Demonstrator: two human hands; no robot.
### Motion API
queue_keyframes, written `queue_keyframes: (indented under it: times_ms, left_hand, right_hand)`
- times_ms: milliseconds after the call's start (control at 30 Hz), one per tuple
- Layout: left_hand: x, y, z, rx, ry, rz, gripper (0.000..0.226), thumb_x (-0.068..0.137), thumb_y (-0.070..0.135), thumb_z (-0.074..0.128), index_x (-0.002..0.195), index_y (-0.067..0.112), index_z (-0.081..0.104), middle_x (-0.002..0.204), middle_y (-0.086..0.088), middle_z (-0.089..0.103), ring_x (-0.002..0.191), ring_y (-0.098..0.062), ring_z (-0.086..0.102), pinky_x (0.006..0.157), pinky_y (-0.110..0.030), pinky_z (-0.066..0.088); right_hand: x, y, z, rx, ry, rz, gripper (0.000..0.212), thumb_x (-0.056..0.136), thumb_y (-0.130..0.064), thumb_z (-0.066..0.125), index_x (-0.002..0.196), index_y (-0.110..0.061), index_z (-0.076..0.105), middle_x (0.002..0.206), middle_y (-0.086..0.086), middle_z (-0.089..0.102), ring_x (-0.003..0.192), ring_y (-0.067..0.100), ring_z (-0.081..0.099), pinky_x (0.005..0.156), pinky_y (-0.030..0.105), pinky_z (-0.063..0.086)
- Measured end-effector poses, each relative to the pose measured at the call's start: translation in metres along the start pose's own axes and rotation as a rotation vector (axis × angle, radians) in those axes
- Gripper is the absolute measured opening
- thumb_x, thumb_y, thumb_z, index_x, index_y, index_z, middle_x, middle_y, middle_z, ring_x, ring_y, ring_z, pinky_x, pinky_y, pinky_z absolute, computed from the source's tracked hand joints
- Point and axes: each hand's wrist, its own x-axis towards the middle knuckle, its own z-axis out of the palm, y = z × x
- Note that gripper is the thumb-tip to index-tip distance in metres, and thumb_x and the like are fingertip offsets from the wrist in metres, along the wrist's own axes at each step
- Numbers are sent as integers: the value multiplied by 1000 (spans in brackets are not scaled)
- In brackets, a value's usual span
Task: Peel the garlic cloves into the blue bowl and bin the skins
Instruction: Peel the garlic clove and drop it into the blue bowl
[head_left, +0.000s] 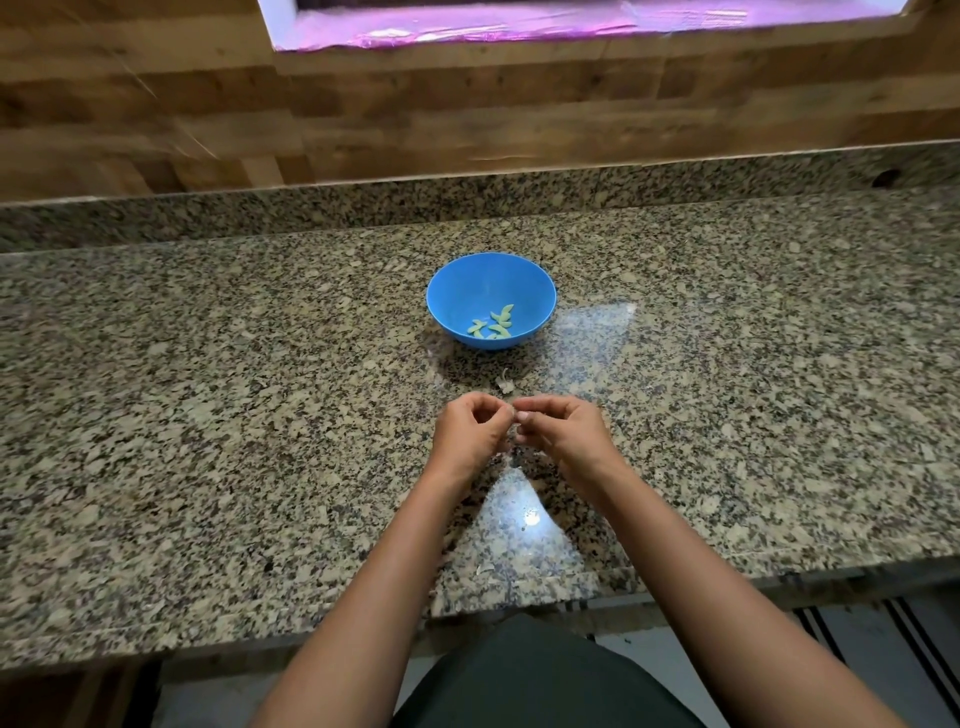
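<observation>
A blue bowl (491, 275) stands on the speckled granite counter, with several pale peeled garlic cloves (494, 323) lying in its bottom. Just in front of the bowl, my left hand (470, 431) and my right hand (563, 428) meet fingertip to fingertip above the counter. Both pinch a small garlic clove (519, 418) between them; it is mostly hidden by the fingers. A scrap of garlic skin (504, 383) lies on the counter between the hands and the bowl.
The granite counter (208, 415) runs left to right, with a raised granite lip and a wooden wall behind. Small bits of skin (483, 569) lie near the counter's front edge. No bin shows in this view.
</observation>
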Motion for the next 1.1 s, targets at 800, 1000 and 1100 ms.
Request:
queue_keyframes:
  times_ms: [800, 1000, 1100]
  left_hand:
    - [-7, -16, -26, 468, 83, 102, 12, 88, 26, 63, 89, 14, 62, 80, 6, 59, 69, -1, 52, 56, -10, 42]
    - [-3, -13, -14, 505, 8, 162, 15, 90, 15, 60, 103, 12, 67, 105, -2, 65, 96, -13, 59, 85, -20, 48]
    - [-3, -11, -9, 519, -10, 176, 17, 92, 15, 58, 106, 12, 66, 107, 1, 63, 95, -8, 56, 80, -13, 43]
  right_hand:
    - [3, 2, -19, -391, 299, -96, 11, 93, -11, 53, 101, -10, 61, 85, 7, 64, 62, 14, 57, 53, 23, 48]
    - [2, 1, -35, -415, 329, -82, 12, 90, -7, 57, 88, -17, 62, 87, 7, 65, 66, 17, 60, 59, 32, 53]
    - [0, 0, -40, -404, 319, -60, 13, 90, -4, 55, 88, -15, 61, 85, 10, 65, 59, 15, 58, 49, 25, 49]
